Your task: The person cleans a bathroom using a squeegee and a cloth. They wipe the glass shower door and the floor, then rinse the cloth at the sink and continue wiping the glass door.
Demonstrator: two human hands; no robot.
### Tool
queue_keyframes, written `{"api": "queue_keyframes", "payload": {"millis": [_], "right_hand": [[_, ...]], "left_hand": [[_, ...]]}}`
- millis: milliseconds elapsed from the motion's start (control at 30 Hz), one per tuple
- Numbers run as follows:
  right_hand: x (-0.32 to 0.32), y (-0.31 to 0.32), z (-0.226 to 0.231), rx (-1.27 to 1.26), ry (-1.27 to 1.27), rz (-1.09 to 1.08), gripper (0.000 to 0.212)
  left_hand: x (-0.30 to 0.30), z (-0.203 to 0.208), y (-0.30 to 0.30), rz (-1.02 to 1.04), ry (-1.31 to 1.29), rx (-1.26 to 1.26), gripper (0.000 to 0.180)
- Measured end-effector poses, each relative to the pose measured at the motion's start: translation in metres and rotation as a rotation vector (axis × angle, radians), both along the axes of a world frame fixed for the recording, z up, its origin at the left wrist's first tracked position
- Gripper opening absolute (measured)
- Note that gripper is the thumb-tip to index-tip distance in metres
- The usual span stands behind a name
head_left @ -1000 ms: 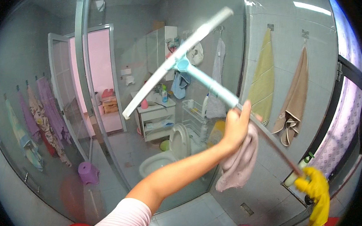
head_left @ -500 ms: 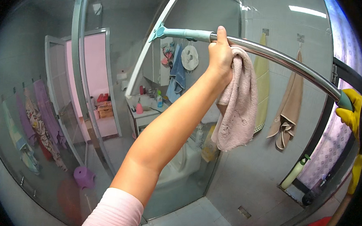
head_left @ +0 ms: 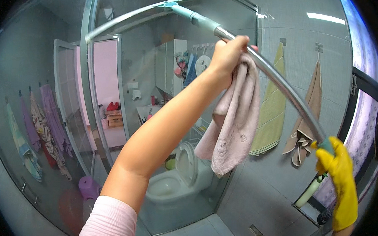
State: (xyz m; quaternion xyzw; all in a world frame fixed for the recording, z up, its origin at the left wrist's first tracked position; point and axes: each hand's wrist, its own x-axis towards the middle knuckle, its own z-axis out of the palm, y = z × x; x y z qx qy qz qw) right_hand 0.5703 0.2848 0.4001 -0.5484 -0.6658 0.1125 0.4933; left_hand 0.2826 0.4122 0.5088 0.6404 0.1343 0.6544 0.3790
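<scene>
A long-handled squeegee [head_left: 273, 74] with a metal pole and a pale teal neck runs from lower right to upper left. Its thin white blade [head_left: 130, 15] lies close along the upper part of the glass partition [head_left: 129, 175]; whether it presses on the pane I cannot tell. My bare left hand [head_left: 230, 55] is closed around the pole just below the neck, and a pale pink towel [head_left: 235, 134] hangs from the same grip. At the lower right my right hand [head_left: 334, 163], in a yellow rubber glove, grips the pole's green end.
Through the glass show a toilet [head_left: 167, 190], a white cabinet [head_left: 175, 65] and an open door [head_left: 67, 93]. A yellow-green towel [head_left: 269, 110] and a brown towel [head_left: 308, 112] hang on the tiled wall. A green pump bottle [head_left: 310, 192] stands by the window. A purple stool [head_left: 89, 187] sits at left.
The squeegee's blade has swung from steeply slanted to nearly level and risen. My right hand has moved down and left with the pole's end; my left hand has shifted slightly, its towel swinging.
</scene>
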Motion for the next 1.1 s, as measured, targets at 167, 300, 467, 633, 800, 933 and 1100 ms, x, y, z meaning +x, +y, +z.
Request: {"api": "queue_keyframes", "payload": {"millis": [167, 300, 467, 633, 800, 933, 1100], "right_hand": [[-0.039, 0.002, -0.045, -0.31, 0.377, 0.2, 0.027], [-0.044, 0.004, -0.051, -0.302, 0.442, 0.128, 0.028], [-0.049, 0.03, -0.084, -0.274, 0.568, 0.268, 0.03], [-0.057, 0.016, -0.084, -0.33, 0.713, 0.481, 0.036], [-0.048, -0.043, -0.046, -0.409, 0.73, 0.444, 0.045], [-0.037, -0.072, -0.034, -0.452, 0.8, 0.377, 0.047], [-0.033, -0.069, -0.019, -0.436, 0.911, 0.324, 0.044]], "left_hand": [[0.003, -0.024, 0.004, 0.037, 0.089, -0.082, 0.016], [0.025, -0.032, 0.013, 0.038, 0.099, -0.185, 0.021], [0.037, -0.044, 0.023, 0.013, 0.184, -0.231, 0.022], [0.052, -0.059, 0.01, -0.069, 0.335, -0.145, 0.025], [0.093, -0.08, -0.015, -0.336, 0.224, -0.267, 0.029], [0.125, -0.097, -0.005, -0.417, 0.141, -0.389, 0.032], [0.149, -0.123, 0.043, -0.276, 0.102, -0.436, 0.038]]}}
